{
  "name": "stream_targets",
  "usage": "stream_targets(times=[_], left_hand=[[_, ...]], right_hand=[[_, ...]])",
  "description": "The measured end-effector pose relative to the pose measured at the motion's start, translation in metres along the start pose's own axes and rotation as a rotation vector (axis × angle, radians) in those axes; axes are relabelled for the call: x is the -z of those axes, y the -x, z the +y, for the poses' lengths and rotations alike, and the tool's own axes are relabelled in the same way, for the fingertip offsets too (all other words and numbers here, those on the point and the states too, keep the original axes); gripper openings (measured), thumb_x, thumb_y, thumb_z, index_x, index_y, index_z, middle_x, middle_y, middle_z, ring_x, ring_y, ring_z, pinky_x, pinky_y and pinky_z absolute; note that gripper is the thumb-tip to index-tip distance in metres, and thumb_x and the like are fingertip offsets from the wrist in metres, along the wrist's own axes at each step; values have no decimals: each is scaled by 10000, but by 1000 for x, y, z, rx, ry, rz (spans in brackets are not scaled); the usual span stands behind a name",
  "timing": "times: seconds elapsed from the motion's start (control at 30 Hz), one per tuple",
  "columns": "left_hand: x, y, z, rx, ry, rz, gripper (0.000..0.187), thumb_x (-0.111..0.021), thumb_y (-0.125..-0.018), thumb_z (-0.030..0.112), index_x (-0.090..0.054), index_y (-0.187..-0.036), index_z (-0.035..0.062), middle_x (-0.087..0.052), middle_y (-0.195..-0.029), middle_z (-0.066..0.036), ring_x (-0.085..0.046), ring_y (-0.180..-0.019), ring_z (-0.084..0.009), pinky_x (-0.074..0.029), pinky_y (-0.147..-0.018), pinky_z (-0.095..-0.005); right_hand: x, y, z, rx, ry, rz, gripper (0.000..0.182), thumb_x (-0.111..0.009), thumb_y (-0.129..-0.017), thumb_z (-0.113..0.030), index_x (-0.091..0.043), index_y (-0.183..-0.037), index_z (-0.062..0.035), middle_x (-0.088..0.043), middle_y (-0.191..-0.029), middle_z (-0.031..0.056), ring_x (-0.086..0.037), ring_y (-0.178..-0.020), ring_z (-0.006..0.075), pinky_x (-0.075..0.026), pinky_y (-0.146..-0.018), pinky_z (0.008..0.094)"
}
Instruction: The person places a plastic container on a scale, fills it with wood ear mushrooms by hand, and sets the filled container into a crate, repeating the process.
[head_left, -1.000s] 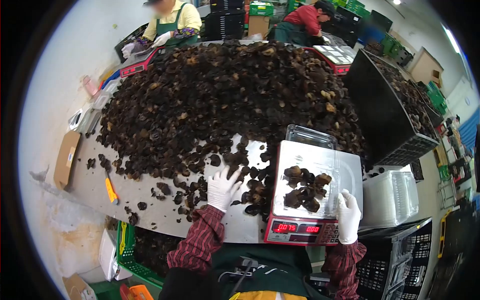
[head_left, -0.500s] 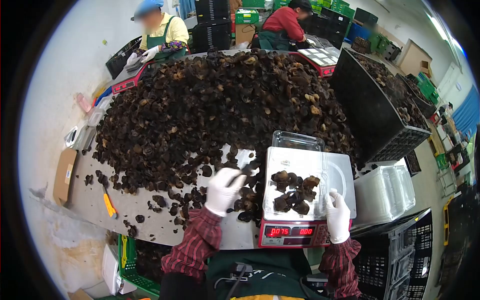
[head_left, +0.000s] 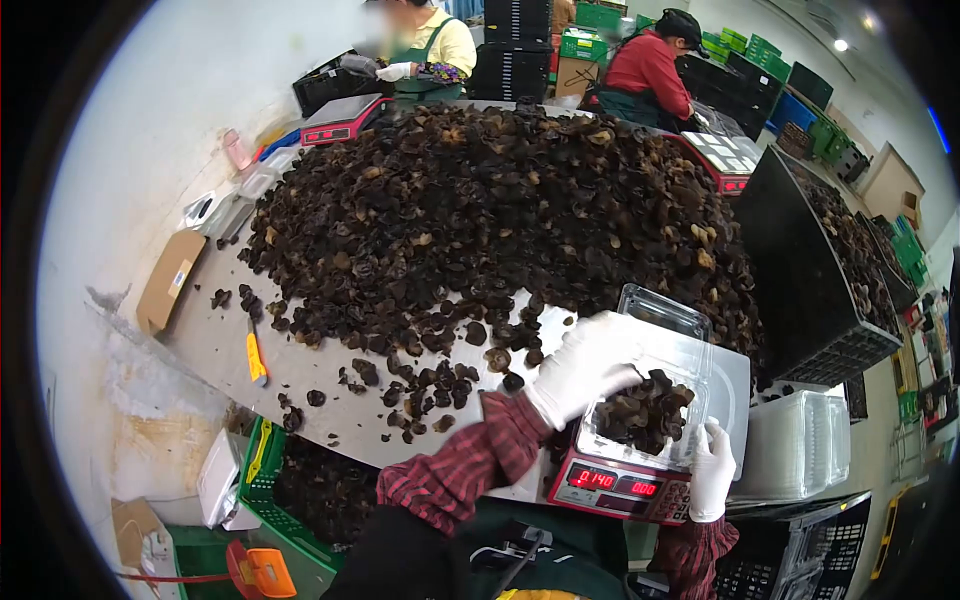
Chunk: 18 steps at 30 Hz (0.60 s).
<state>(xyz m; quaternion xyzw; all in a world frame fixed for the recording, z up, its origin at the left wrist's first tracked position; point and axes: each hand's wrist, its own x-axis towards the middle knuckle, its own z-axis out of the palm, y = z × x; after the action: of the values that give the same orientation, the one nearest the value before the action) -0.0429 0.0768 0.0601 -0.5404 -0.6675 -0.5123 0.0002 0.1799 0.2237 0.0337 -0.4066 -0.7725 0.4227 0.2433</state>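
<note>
Dark wood ear mushrooms [head_left: 645, 410] lie in a clear plastic clamshell tray [head_left: 688, 450], its lid [head_left: 665, 308] folded back on the far side. The tray sits on a red-and-silver digital scale [head_left: 733, 385] whose display reads 0.140. My left hand [head_left: 575, 372], white-gloved and blurred, is over the tray's left side, fingers stretched apart, holding nothing I can see. My right hand [head_left: 712, 475], also gloved, pinches the tray's near right edge. Left of the scale, loose wood ear pieces [head_left: 430, 390] are scattered on the metal table [head_left: 330, 395].
A large heap of wood ear [head_left: 500, 210] covers the table's far part. Stacked clear trays [head_left: 795, 445] and a black crate [head_left: 815, 270] stand right. A yellow utility knife [head_left: 256, 358] lies left, above a green crate [head_left: 262, 485]. Two people work opposite, near scales.
My left hand has moved right from the loose pieces to the tray. More wood ear is in the tray, and the reading rose from 0.075 to 0.140. The camera view has shifted.
</note>
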Motion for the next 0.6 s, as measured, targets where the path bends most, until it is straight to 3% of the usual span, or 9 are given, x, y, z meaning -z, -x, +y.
stream_targets(times=[0.03, 0.1, 0.17, 0.2, 0.33, 0.37, 0.4, 0.53, 0.6], left_hand=[[10, 1, -28, -134, -493, 112, 291, -674, -780, 257, -637, -989, 58, -587, -1050, -117, -553, -973, -279, -472, -820, -400], [38, 9, -68, 157, -712, 69, 395, -658, -768, 358, -646, -1075, 109, -537, -1183, -161, -525, -1028, -318, -456, -829, -406], [51, 34, -123, 436, -923, 25, 537, -660, -768, 463, -569, -1262, 272, -408, -1384, -168, -358, -1247, -392, -366, -958, -527], [55, 50, -144, 508, -1001, -2, 542, -655, -785, 458, -540, -1291, 301, -379, -1413, -172, -367, -1243, -424, -361, -966, -559], [75, 79, -153, 465, -462, -254, 329, -683, -776, 233, -668, -1095, 157, -567, -1207, -124, -520, -1119, -355, -456, -915, -426], [74, 81, -133, 358, -478, -293, 227, -670, -766, 132, -693, -990, 102, -614, -1092, -100, -552, -1079, -300, -470, -896, -362], [74, 88, -117, 380, -336, -309, 261, -652, -777, 102, -682, -1036, 111, -603, -1125, -102, -549, -1082, -291, -464, -910, -369], [82, 109, -80, 338, -490, -50, 353, -628, -802, 105, -637, -1153, 139, -586, -1186, -97, -545, -1091, -282, -454, -932, -351], [78, 113, -77, 462, -442, -48, 398, -640, -819, 176, -606, -1215, 174, -546, -1260, -136, -508, -1158, -314, -427, -974, -370]], right_hand=[[1, 0, 3, -5, -43, 21, 306, -591, -934, -164, -577, -1159, 44, -577, -774, 47, -489, -661, 84, -433, -610, 238], [2, 0, 5, -26, -85, 14, 314, -595, -932, -162, -571, -1166, 47, -571, -774, 43, -484, -657, 80, -428, -602, 233], [3, 1, 4, -50, -120, 11, 322, -600, -931, -159, -566, -1173, 50, -566, -773, 40, -480, -653, 76, -423, -593, 228], [4, 2, 2, -46, -102, 9, 322, -599, -931, -156, -563, -1176, 50, -564, -773, 37, -475, -646, 72, -419, -585, 224], [9, 5, -3, 3, -17, 37, 309, -594, -934, -148, -566, -1167, 52, -566, -784, 34, -465, -627, 64, -413, -565, 220], [9, 3, 2, -1, -18, 38, 309, -594, -934, -148, -566, -1167, 52, -566, -784, 34, -465, -627, 64, -413, -565, 220], [11, 1, 9, -11, -38, 55, 301, -593, -935, -143, -568, -1162, 54, -569, -791, 37, -469, -629, 65, -416, -566, 222], [16, 3, -3, -102, -169, 84, 280, -589, -937, -132, -576, -1149, 51, -575, -811, 41, -478, -633, 59, -419, -570, 217], [13, 1, 8, -107, -196, 111, 273, -588, -938, -131, -580, -1145, 46, -575, -812, 39, -471, -618, 51, -409, -557, 203]])
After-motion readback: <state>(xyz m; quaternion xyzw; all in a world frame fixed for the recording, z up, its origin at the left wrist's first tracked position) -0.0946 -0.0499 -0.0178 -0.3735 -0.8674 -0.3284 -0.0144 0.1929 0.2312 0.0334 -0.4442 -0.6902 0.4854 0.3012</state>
